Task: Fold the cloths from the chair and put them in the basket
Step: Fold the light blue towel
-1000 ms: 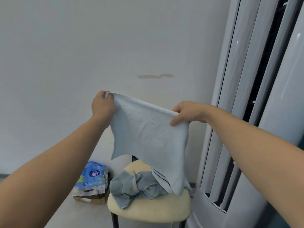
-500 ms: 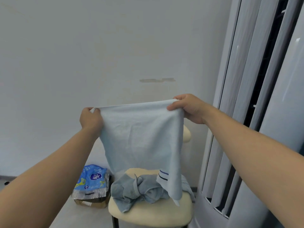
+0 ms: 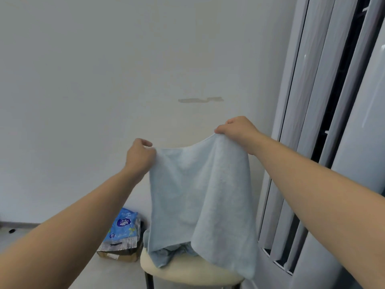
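Left hand (image 3: 140, 155), right hand (image 3: 237, 130) pinch cloth (image 3: 200, 197) top corners; cloth hangs between.

cloth (image 3: 198, 195): pale blue, plain. heap (image 3: 177, 250) under it: duller grey-blue. chair seat (image 3: 187, 274): cream; legs (image 3: 149, 280) black. packet (image 3: 123, 228): bright blue, white and dark-blue round emblem, silver lower band. box (image 3: 118, 255): brown cardboard. wall (image 3: 104, 80): off-white, one grey-tan streak (image 3: 200, 99). floor (image 3: 108, 274): grey.

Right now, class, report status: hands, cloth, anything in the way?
Left hand, right hand: each pinching a top corner of the blue cloth. Cloth hangs open in front of the chair, unfolded. Basket not in view.
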